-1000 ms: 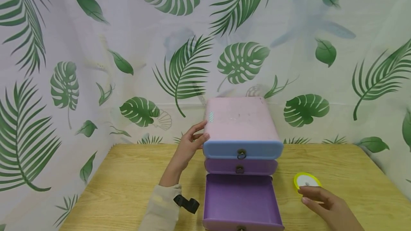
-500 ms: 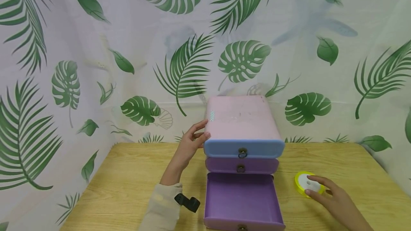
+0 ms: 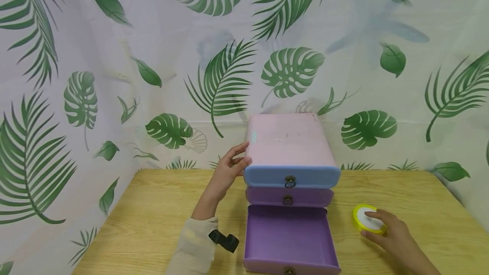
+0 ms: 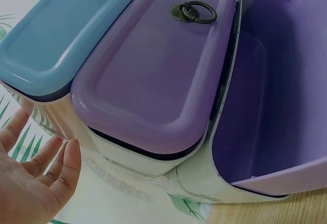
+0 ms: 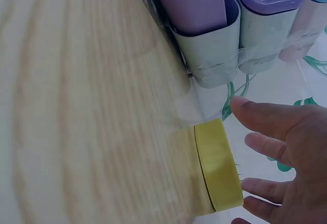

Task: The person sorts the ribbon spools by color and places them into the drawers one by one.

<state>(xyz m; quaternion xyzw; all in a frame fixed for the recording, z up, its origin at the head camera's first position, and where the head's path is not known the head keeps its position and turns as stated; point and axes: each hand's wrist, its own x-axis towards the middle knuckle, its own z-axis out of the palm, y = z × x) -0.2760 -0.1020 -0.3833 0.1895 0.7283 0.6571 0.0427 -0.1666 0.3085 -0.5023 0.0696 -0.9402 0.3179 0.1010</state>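
A small drawer chest (image 3: 288,139) with a pink top stands at the middle of the table. Its blue top drawer (image 3: 263,177) and purple middle drawer (image 3: 263,197) are closed, while the purple bottom drawer (image 3: 288,237) is pulled out and bare inside. My left hand (image 3: 225,173) rests its fingertips on the chest's left side; the left wrist view shows its fingers (image 4: 70,170) loosely bent there. To the right lies a round yellow roll (image 3: 361,220) with a white face. My right hand (image 3: 397,234) reaches over its right edge, thumb and fingers spread. Fingertips overlap its far side (image 5: 219,168) in the right wrist view.
The chest and roll are on a wood-grain table (image 3: 160,215). Behind it hangs a white leaf-print cloth (image 3: 225,88), close to the chest's back. A black strap with a small camera mount (image 3: 224,241) sits on the left wrist.
My right hand has moved from the roll's near edge to its right side, with the fingers now over its white face. The left hand and the drawers have stayed put.
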